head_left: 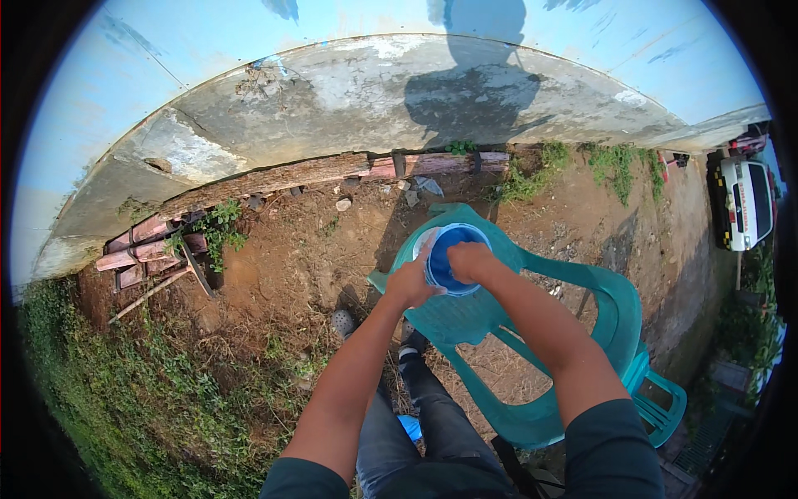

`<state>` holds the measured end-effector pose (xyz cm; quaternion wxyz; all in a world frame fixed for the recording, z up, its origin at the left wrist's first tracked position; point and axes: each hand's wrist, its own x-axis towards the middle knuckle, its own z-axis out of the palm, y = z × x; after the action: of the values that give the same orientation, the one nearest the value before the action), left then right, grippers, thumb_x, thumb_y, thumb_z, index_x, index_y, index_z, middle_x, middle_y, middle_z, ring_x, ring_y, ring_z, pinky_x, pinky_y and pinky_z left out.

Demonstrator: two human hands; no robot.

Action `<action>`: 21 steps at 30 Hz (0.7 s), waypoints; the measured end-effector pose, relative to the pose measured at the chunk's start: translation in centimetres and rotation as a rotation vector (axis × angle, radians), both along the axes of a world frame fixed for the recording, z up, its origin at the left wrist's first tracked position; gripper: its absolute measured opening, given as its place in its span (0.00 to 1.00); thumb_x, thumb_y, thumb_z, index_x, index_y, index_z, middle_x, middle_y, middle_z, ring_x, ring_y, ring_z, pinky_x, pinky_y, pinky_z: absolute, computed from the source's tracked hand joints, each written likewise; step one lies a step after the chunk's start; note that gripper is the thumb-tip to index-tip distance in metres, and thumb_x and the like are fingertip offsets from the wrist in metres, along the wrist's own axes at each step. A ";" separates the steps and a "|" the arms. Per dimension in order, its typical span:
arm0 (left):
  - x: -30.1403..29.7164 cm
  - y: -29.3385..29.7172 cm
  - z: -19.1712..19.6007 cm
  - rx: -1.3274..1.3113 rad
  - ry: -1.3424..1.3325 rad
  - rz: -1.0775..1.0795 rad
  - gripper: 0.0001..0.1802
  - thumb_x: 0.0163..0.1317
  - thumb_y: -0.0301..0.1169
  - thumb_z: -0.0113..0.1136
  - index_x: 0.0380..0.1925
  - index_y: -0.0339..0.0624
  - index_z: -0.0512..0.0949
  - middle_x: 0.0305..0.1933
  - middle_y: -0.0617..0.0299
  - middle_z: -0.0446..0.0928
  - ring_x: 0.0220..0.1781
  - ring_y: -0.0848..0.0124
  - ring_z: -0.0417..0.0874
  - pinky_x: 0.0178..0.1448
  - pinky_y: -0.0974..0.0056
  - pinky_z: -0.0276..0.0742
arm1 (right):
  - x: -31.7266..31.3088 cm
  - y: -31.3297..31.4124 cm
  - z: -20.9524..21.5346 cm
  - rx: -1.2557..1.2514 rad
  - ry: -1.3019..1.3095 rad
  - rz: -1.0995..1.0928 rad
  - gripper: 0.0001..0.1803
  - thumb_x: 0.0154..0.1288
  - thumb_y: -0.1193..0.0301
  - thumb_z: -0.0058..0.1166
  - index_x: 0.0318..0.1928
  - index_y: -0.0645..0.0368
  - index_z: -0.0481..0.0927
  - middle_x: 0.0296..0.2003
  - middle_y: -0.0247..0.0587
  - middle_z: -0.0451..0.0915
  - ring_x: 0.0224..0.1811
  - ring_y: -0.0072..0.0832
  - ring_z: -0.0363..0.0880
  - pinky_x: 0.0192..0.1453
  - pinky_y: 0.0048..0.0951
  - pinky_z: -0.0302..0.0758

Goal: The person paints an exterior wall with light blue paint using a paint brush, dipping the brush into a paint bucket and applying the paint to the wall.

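At the green plastic armchair [453,326], our left grip [409,283] clasps the bucket [460,235]! Our right grip [472,263] reaches inside; its closure we can't tell.

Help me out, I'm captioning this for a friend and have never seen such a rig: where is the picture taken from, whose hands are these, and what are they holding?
There is no machine here: these are a person's own bare hands. The one picture comes from a wide fisheye camera on their head, looking down, so straight edges bend near the rim. The left hand grips the near-left side of a bucket, blue inside. The right hand reaches into it; whether it holds anything is hidden. The bucket appears to stand on the seat of a green chair, with nothing else visible there. Around it lies bare soil, with a wall ahead.
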<state>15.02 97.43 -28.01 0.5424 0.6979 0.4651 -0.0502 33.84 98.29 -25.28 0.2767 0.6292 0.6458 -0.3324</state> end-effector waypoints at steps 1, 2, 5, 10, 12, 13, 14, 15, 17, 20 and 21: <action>0.0 -0.1 0.0 0.026 -0.008 -0.001 0.76 0.53 0.46 0.85 0.86 0.81 0.32 0.62 0.41 0.85 0.63 0.42 0.87 0.64 0.43 0.83 | 0.4 0.4 0.0 0.024 -0.048 0.157 0.12 0.67 0.67 0.63 0.48 0.54 0.91 0.52 0.48 0.91 0.55 0.47 0.91 0.58 0.48 0.86; -0.1 0.1 0.0 0.029 -0.008 -0.003 0.76 0.53 0.46 0.85 0.86 0.81 0.32 0.62 0.41 0.85 0.63 0.42 0.87 0.64 0.43 0.83 | 0.5 0.7 0.0 0.047 -0.095 0.314 0.11 0.67 0.67 0.62 0.45 0.52 0.92 0.50 0.46 0.92 0.53 0.45 0.92 0.55 0.46 0.87; 0.6 0.4 0.4 -0.056 -0.028 -0.019 0.76 0.54 0.46 0.85 0.86 0.81 0.32 0.63 0.41 0.85 0.63 0.42 0.86 0.64 0.43 0.83 | 0.8 0.8 -1.0 0.190 -0.150 0.495 0.08 0.67 0.67 0.62 0.38 0.49 0.94 0.43 0.39 0.93 0.47 0.37 0.93 0.45 0.42 0.87; -0.2 -0.2 -1.6 0.060 -0.077 0.032 0.74 0.54 0.45 0.85 0.87 0.78 0.34 0.61 0.41 0.86 0.61 0.41 0.87 0.63 0.43 0.84 | -1.2 1.1 -0.7 0.335 -0.007 0.789 0.09 0.64 0.65 0.61 0.31 0.47 0.93 0.34 0.33 0.92 0.38 0.32 0.92 0.37 0.40 0.82; -0.1 -0.3 -1.7 0.042 -0.065 0.023 0.74 0.54 0.45 0.85 0.87 0.77 0.35 0.60 0.41 0.86 0.61 0.41 0.87 0.63 0.43 0.84 | -1.0 1.4 -0.4 0.399 0.107 0.966 0.09 0.62 0.65 0.61 0.28 0.48 0.92 0.31 0.34 0.91 0.35 0.33 0.90 0.33 0.40 0.80; 0.1 -0.2 -1.1 0.027 -0.050 0.028 0.74 0.54 0.45 0.85 0.87 0.77 0.35 0.59 0.41 0.86 0.60 0.41 0.88 0.63 0.43 0.84 | -0.3 1.4 -0.3 0.396 0.100 0.958 0.09 0.62 0.65 0.61 0.28 0.48 0.92 0.31 0.34 0.91 0.35 0.33 0.90 0.33 0.40 0.80; 0.4 -0.1 -0.6 0.026 -0.056 0.020 0.74 0.54 0.45 0.85 0.87 0.77 0.35 0.59 0.41 0.86 0.60 0.41 0.88 0.63 0.43 0.84 | 0.5 1.3 -0.1 0.407 0.108 0.980 0.08 0.61 0.66 0.62 0.27 0.50 0.91 0.30 0.37 0.90 0.34 0.34 0.90 0.32 0.40 0.80; 0.4 -0.1 -0.2 0.037 -0.050 0.017 0.74 0.54 0.45 0.85 0.87 0.76 0.35 0.59 0.41 0.86 0.60 0.41 0.88 0.63 0.44 0.84 | 1.0 1.2 0.0 0.422 0.122 1.008 0.08 0.60 0.66 0.62 0.27 0.51 0.90 0.29 0.39 0.89 0.34 0.35 0.89 0.30 0.40 0.80; 0.3 -0.1 -0.1 0.047 -0.045 0.016 0.74 0.54 0.46 0.85 0.87 0.76 0.35 0.58 0.41 0.87 0.60 0.41 0.88 0.63 0.44 0.84 | 1.8 0.7 -0.3 0.534 0.060 0.946 0.08 0.59 0.66 0.62 0.26 0.50 0.90 0.29 0.36 0.89 0.33 0.35 0.89 0.30 0.40 0.80; 0.1 -0.1 -0.2 0.079 -0.024 0.015 0.74 0.54 0.46 0.85 0.87 0.76 0.36 0.58 0.42 0.87 0.60 0.42 0.89 0.62 0.44 0.84 | 1.3 -0.4 -0.7 0.617 -0.038 0.826 0.08 0.59 0.67 0.62 0.25 0.49 0.90 0.29 0.35 0.89 0.31 0.35 0.88 0.29 0.41 0.81; -0.1 0.0 0.7 0.071 0.040 0.009 0.74 0.54 0.46 0.85 0.87 0.76 0.36 0.57 0.42 0.87 0.59 0.42 0.89 0.61 0.44 0.85 | 0.8 -0.9 -0.9 0.592 -0.073 0.765 0.08 0.59 0.68 0.62 0.25 0.49 0.90 0.28 0.37 0.88 0.31 0.36 0.88 0.29 0.42 0.81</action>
<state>14.93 97.48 -27.34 0.5081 0.7134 0.4804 -0.0454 34.66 97.36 -26.17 0.2104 0.4096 0.8876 0.0135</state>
